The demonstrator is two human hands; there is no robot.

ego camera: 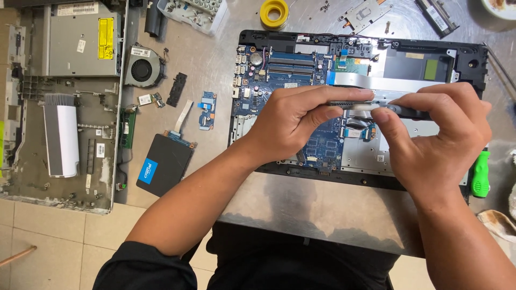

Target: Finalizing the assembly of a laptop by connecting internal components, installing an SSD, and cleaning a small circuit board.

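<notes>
While the opened laptop base (pixel 301 166) lies flat on the tabletop (pixel 322 209), a slim dark part w/ a whitish tip (pixel 361 106) is held just above its blue board (pixel 290 75), prob. so both ends are steadied. The left hand (pixel 293 126) is closed on one end, the right hand (pixel 435 139) pinched on the other; wrists are bent inward.

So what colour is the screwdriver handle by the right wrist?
Bright green handle, seen in the head view, lying beside the right hand.
</notes>
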